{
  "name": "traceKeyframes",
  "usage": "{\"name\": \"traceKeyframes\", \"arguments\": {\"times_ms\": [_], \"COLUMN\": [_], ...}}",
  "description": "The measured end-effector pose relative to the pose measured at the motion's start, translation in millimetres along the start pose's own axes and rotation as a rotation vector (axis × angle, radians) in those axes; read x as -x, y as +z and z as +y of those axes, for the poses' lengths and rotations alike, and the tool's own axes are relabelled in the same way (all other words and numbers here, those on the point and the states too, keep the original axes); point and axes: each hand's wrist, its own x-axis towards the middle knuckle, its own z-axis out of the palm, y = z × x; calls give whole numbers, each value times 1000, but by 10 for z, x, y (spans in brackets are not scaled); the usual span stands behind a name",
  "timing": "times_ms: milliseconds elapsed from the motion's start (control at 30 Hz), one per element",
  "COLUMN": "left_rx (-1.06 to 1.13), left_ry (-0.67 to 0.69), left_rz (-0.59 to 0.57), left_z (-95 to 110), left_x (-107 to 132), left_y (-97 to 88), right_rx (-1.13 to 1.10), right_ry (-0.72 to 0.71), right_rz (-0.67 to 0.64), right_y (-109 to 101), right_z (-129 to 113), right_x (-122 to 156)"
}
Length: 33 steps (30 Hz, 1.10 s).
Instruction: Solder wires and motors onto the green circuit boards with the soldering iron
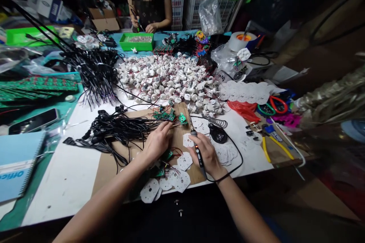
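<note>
My right hand is wrapped around a soldering iron, its tip pointing up and away toward a small green circuit board. My left hand is closed, fingertips together at the end of a black cable, with thin leads showing between them and that board. More green circuit boards lie just beyond the left fingers. A bundle of black cables spreads out left of the hand. White perforated discs, some with boards and red wires, lie between my forearms on the cardboard.
Behind the boards is a heap of white wired parts. A soldering stand with a coil stands right of the iron, whose cord loops nearby. Yellow-handled pliers lie farther right. A phone and notebook lie left. Another person works opposite.
</note>
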Motion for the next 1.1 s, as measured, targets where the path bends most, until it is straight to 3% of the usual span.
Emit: {"name": "traceKeyframes", "arguments": {"times_ms": [300, 533, 600, 767, 833, 967, 1100], "left_rx": [-168, -274, -178, 273, 447, 618, 407], "left_ry": [93, 133, 127, -89, -161, -151, -17], "left_rz": [-17, -81, -23, 450, 544, 540, 438], "left_z": [205, 202, 165, 72, 72, 120, 149], "left_x": [-192, -337, -324, -406, -498, -636, -596], "left_y": [-93, -97, -104, -134, -135, -112, -75], "right_rx": [-172, -255, -253, -282, -293, -299, -291], "right_ry": [152, 272, 282, 298, 292, 280, 304], "right_rz": [147, 194, 207, 225, 225, 234, 242], "right_y": [-300, -480, -503, -519, -506, -478, -491], "right_z": [-219, -329, -323, -323, -335, -349, -338], "right_x": [204, 427, 458, 454, 444, 454, 505]}}
